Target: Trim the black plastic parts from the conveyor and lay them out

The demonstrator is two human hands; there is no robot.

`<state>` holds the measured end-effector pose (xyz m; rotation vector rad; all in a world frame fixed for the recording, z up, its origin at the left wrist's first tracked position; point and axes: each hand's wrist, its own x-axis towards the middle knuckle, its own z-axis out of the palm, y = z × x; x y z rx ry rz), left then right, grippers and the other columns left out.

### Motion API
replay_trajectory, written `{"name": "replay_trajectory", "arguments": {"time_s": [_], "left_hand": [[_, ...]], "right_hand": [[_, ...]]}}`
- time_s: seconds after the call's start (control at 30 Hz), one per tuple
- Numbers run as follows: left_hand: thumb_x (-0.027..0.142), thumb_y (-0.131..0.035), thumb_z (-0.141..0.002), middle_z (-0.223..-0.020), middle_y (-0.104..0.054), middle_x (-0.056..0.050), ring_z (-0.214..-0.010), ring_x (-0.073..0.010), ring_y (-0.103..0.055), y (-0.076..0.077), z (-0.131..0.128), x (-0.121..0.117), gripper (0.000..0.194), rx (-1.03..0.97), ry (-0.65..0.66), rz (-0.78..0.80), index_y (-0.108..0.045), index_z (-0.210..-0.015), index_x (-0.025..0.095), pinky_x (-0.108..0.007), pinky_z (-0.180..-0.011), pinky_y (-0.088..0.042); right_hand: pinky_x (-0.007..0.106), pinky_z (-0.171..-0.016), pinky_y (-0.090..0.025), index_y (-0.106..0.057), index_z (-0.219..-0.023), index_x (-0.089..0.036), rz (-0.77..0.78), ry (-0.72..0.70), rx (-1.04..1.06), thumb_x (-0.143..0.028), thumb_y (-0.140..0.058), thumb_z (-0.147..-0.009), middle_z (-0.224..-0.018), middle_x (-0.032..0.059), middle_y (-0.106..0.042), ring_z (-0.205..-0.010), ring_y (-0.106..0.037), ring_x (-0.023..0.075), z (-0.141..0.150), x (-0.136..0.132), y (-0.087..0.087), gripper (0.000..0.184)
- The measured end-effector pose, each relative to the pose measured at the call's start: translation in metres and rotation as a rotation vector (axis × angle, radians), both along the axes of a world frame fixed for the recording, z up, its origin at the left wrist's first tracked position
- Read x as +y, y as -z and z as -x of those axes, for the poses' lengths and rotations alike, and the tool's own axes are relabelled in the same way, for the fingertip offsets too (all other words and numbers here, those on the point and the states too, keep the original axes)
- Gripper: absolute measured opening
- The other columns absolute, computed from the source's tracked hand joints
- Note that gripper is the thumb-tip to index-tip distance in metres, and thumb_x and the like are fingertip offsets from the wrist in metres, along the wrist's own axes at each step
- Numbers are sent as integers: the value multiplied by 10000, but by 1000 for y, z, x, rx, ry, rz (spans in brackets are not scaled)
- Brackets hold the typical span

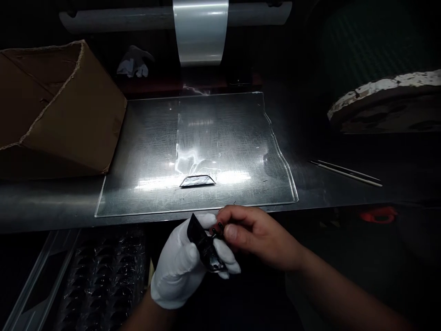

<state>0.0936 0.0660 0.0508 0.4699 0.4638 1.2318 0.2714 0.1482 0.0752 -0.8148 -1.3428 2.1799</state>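
Holding a glossy black plastic part with small prongs (pixel 206 248), the left hand (pixel 175 264), in a white glove, is clamped around it in the head view, just in front of the counter's near edge. The bare right hand (pixel 258 234) meets it there, thumb and forefinger drawn close together at the prongs — whether they actually pinch them, I cannot tell. The part is tilted, its pointed upper end rising between the gloved thumb and fingers.

Beyond the hands, a clear, scratched sheet with a wavy right edge (pixel 234 142) lies on the dark grey counter (pixel 34 202). Near its front rests a thin, shiny trapezoid piece with a dark outline (pixel 197 181), apart from both hands. An open brown cardboard box (pixel 89 105) stands at the left of the sheet, and a slim pair of pale tweezers (pixel 361 179) lies to the right. Farther back are a crumpled white glove (pixel 132 64) and a broad whitish strip (pixel 201 37) hanging from a pale horizontal tube (pixel 117 19). At upper right sits a large, dark green rounded object with a worn white rim (pixel 382 55). Lower left — a clear plastic tray of dark rounded pieces (pixel 99 280), set in rows.
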Motion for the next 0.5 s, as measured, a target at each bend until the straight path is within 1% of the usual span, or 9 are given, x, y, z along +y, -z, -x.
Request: {"name": "replay_trajectory", "arguments": {"time_s": [0.07, 0.13, 0.17, 0.2, 0.27, 0.33, 0.37, 0.43, 0.5], "left_hand": [[500, -770, -916, -915, -832, -72, -843, -216, -797, -5, 5, 1, 381, 113, 60, 78, -748, -1199, 246, -225, -668, -595], [495, -872, -811, -913, -829, -96, -857, -245, -792, -11, 10, 3, 415, 299, 96, 177, -789, -1084, 193, -264, -723, -607], [483, -910, -766, -929, -830, -99, -871, -251, -788, -14, 11, 3, 424, 408, 84, 218, -804, -1049, 186, -277, -758, -609], [460, -935, -737, -950, -832, -91, -893, -253, -785, -16, 12, 4, 419, 510, 50, 249, -817, -1037, 193, -283, -791, -610], [402, -950, -728, -994, -835, -58, -949, -250, -781, -19, 10, 4, 379, 655, -65, 277, -834, -1044, 229, -282, -848, -607], [344, -945, -739, -1034, -835, -29, -1013, -252, -775, -18, 6, 5, 350, 712, -170, 294, -837, -1060, 260, -284, -900, -601], [323, -937, -749, -1055, -833, -21, -1042, -255, -770, -18, 5, 5, 350, 714, -198, 300, -834, -1079, 268, -289, -925, -596], [309, -920, -772, -1076, -827, -20, -1058, -257, -763, -17, 6, 7, 355, 697, -204, 301, -826, -1111, 267, -288, -923, -592], [320, -908, -788, -1051, -824, -33, -1009, -246, -761, -16, 13, 9, 331, 684, -131, 291, -823, -1098, 241, -273, -866, -589]], "right_hand": [[190, -607, -477, -676, -939, -153, 79, -38, -6, -435, -775, -936, -770, -10, -649, -664, -589, 88, 1, 1, 1, 299], [187, -561, -445, -653, -928, -157, 41, -56, -80, -427, -774, -929, -740, -16, -633, -625, -558, 86, 0, 1, 1, 296], [186, -543, -426, -646, -918, -162, -64, -41, -135, -404, -761, -935, -727, -23, -617, -609, -539, 83, 0, 0, 1, 269], [188, -538, -414, -642, -907, -169, -229, -5, -190, -367, -748, -941, -722, -29, -601, -604, -527, 82, 0, -1, 1, 228], [204, -543, -400, -641, -905, -178, -675, 101, -271, -267, -718, -954, -721, -33, -577, -606, -514, 85, 0, -4, 3, 127], [240, -572, -408, -645, -954, -177, -1083, 168, -301, -188, -680, -971, -737, -19, -591, -625, -531, 102, 2, -4, 4, 40], [259, -587, -418, -645, -988, -172, -1215, 169, -308, -172, -655, -988, -750, -6, -612, -641, -549, 115, 3, -3, 5, 10], [281, -602, -427, -645, -1031, -158, -1344, 121, -314, -173, -637, -1010, -774, 15, -648, -669, -579, 134, 5, 2, 6, 28], [280, -615, -447, -643, -1061, -147, -1342, 45, -267, -199, -644, -1020, -808, 29, -669, -695, -603, 141, 6, 9, 5, 66]]}}
